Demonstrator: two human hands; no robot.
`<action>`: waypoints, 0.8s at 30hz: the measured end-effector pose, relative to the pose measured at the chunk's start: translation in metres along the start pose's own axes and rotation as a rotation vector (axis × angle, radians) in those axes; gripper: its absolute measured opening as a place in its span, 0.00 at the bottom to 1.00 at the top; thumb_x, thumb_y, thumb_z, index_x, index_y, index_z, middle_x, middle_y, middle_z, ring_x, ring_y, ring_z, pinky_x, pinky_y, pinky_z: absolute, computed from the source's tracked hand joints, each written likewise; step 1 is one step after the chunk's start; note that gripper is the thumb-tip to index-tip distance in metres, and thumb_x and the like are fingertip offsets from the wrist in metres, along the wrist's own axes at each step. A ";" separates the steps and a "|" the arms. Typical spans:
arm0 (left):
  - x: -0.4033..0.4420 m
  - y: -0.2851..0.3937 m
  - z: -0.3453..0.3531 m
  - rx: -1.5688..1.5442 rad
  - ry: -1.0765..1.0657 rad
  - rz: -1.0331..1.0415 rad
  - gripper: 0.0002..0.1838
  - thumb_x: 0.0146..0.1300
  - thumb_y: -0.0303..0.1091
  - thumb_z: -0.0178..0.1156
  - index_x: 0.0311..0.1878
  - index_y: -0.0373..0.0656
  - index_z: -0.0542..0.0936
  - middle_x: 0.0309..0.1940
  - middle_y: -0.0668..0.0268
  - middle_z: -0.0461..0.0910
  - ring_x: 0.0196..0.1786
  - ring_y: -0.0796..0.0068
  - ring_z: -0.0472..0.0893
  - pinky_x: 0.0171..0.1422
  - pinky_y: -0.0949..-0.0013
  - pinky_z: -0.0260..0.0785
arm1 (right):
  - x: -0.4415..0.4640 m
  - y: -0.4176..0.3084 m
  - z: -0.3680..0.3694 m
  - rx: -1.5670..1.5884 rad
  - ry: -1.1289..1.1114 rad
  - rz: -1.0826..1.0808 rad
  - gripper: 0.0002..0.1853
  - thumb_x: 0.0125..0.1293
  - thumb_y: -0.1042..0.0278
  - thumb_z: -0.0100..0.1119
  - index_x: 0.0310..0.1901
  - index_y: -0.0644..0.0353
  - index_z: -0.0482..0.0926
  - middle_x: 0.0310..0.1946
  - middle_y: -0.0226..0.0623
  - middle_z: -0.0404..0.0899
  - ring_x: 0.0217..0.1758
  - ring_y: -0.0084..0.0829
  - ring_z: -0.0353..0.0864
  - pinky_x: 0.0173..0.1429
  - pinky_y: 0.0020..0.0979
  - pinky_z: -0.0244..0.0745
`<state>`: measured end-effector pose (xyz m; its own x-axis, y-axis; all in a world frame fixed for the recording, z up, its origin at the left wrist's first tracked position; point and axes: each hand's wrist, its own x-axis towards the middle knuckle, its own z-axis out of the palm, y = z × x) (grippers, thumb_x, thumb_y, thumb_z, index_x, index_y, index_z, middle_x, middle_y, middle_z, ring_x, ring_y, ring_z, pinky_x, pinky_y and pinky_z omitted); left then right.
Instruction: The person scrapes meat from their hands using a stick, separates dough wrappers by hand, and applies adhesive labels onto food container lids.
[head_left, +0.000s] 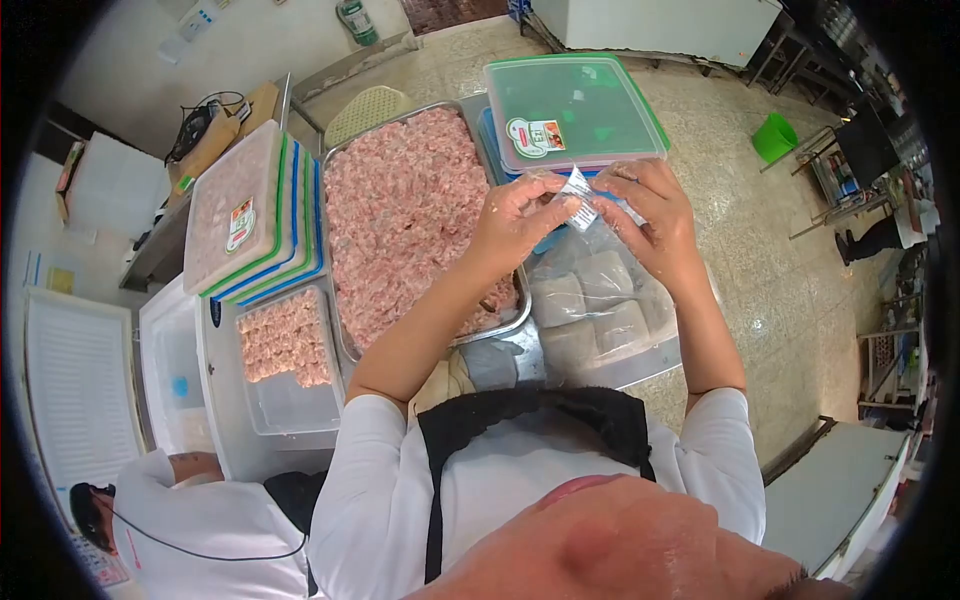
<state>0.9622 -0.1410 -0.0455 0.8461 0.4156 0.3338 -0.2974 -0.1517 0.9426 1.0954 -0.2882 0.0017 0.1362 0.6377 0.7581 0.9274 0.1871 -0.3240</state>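
Note:
My left hand point(525, 215) and my right hand point(650, 215) are closed, their fingertips pinching the top of a clear plastic bag point(603, 240). A small white printed label point(580, 198) shows between the fingers. Below, pale square stacks point(600, 280) lie under clear plastic; I cannot tell what they are. Left of my left hand stands a large metal tray point(527, 300) heaped with raw minced meat point(405, 200). Just beyond my fingers is a lidded plastic container point(570, 100) with a green rim.
Stacked lidded containers point(235, 215) stand left of the tray. Near them, an open plastic box point(290, 408) holds rows of small meat-coloured pieces point(285, 338). A co-worker in white point(210, 520) is at the lower left. A green bin point(774, 138) stands on the tiled floor.

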 end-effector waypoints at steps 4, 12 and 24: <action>-0.013 0.015 -0.015 0.324 0.004 0.263 0.12 0.62 0.31 0.64 0.46 0.37 0.81 0.42 0.61 0.82 0.44 0.69 0.81 0.49 0.67 0.72 | 0.006 -0.017 0.008 -0.009 -0.002 -0.066 0.14 0.48 0.72 0.72 0.39 0.63 0.82 0.37 0.40 0.79 0.40 0.40 0.78 0.42 0.36 0.74; -0.051 0.064 -0.050 0.472 -0.026 0.361 0.11 0.60 0.30 0.64 0.44 0.38 0.81 0.41 0.57 0.82 0.45 0.59 0.81 0.50 0.63 0.72 | 0.024 -0.075 0.022 -0.308 -0.002 -0.335 0.13 0.47 0.71 0.70 0.36 0.61 0.81 0.36 0.36 0.78 0.39 0.38 0.78 0.39 0.36 0.74; -0.163 0.155 -0.171 0.442 -0.021 0.125 0.15 0.57 0.32 0.67 0.47 0.39 0.82 0.32 0.62 0.81 0.32 0.70 0.78 0.37 0.70 0.69 | 0.082 -0.198 0.087 0.355 -0.167 -0.238 0.06 0.55 0.74 0.63 0.34 0.65 0.80 0.34 0.41 0.79 0.36 0.42 0.78 0.39 0.37 0.73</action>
<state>0.7031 -0.0791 0.0470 0.8262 0.3520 0.4399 -0.1839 -0.5695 0.8011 0.8928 -0.2084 0.0788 -0.1515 0.6521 0.7428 0.7453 0.5690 -0.3475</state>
